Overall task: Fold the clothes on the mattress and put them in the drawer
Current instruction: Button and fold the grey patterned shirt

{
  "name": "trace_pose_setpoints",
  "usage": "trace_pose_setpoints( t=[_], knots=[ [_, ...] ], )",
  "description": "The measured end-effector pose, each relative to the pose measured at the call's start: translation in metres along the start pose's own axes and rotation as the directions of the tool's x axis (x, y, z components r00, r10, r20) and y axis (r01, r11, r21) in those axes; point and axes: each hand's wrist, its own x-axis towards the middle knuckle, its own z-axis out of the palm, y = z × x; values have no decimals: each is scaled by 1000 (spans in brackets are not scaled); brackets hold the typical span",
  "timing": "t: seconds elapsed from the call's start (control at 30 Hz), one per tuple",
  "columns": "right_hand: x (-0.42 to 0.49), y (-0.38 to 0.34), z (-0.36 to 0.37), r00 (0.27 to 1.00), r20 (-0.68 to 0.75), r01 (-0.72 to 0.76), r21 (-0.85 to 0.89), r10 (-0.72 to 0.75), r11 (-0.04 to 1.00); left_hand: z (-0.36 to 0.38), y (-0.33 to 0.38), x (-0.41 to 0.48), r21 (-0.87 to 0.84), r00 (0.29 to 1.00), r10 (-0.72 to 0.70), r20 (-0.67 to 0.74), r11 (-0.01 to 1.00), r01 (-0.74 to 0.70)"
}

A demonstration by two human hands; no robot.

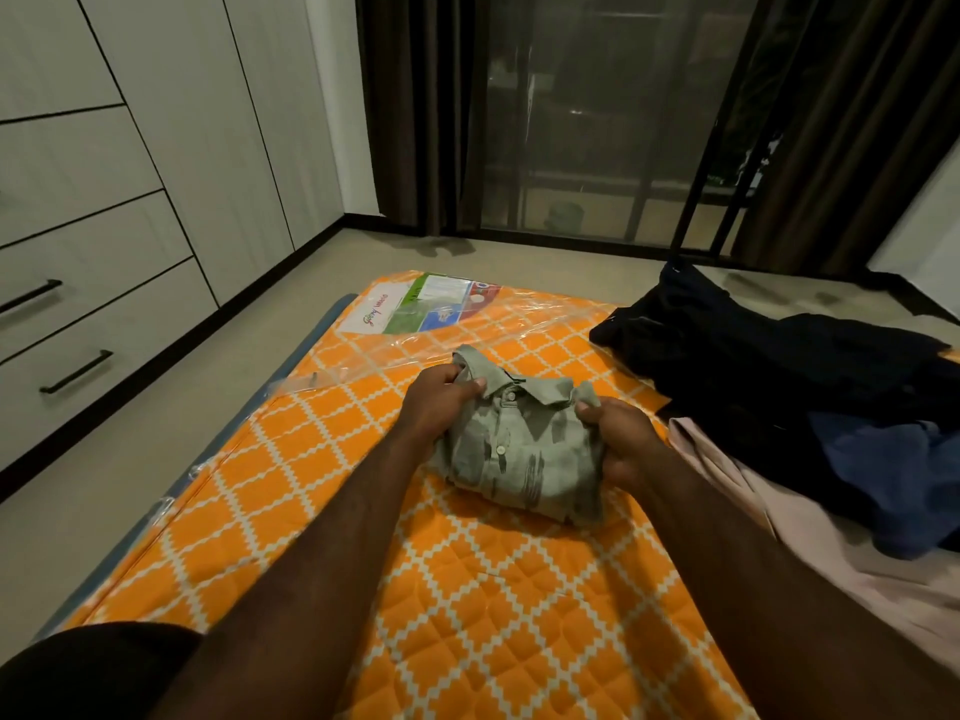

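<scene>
the shirt (519, 449) lies folded in the middle of the mattress (467, 615), collar toward 12 o'clock. my left hand (441, 402) grips its edge at 10 o'clock and my right hand (623, 439) grips its edge at 3 o'clock. i think i should lift it level, with equal pressure from both sides so the folds do not open, and then carry it to the drawers (104, 330) at 9 o'clock, away from the dark pile (753, 366) at 2 o'clock.
</scene>
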Motion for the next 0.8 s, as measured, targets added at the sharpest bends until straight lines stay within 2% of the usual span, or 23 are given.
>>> trace_pose_setpoints(
  t=[0.07,0.13,0.2,0.23,0.27,0.3,0.33,0.37,0.4,0.43,0.5,0.57,0.63,0.67,0.73,0.8],
  knots=[
    [-3,-1,-3,996,79,13,178,-27,984,-1,1,-3,-41,996,86,-6,995,-86],
    [-7,-4,-8,978,191,24,301,-85,953,0,9,-7,-215,995,96,16,972,-91],
    [-10,-5,-14,967,245,-10,331,-76,943,3,14,-10,-341,997,59,47,939,-40],
    [-11,-2,-15,968,246,-32,287,-41,957,6,12,-11,-316,998,6,55,949,12],
    [-12,4,-16,976,217,-29,174,-9,984,8,7,-13,-237,996,-58,65,969,72],
    [-13,10,-16,990,139,5,-27,-2,1000,11,0,-14,-120,990,-112,81,985,122],
    [-10,19,-16,999,32,40,-270,-32,962,13,-10,-13,6,985,-148,88,989,148],
    [-4,27,-19,992,-75,53,-498,-103,865,15,-18,-12,112,984,-167,66,981,159],
    [-3,31,-20,971,-160,33,-647,-177,762,15,-23,-13,182,986,-164,17,970,158],
    [-5,31,-21,949,-213,13,-709,-231,705,16,-25,-14,223,990,-130,-46,965,137],
    [-9,25,-19,909,-275,34,-700,-313,713,14,-23,-11,315,987,0,-163,948,52],
    [-7,18,-15,871,-387,11,-599,-302,800,13,-22,-10,410,958,79,-277,911,43],
    [-7,9,-5,864,-463,-50,-469,-197,882,14,-23,-8,392,944,-27,-328,906,162],
    [-5,8,1,876,-462,-77,-421,-141,904,15,-24,-7,340,945,-116,-305,914,222],
    [-3,9,11,913,-407,-134,-332,-13,934,19,-24,-7,241,946,-250,-208,924,297],
    [-2,14,19,942,-328,-154,-247,66,957,23,-22,-8,192,941,-310,-134,924,332]
  ],
)
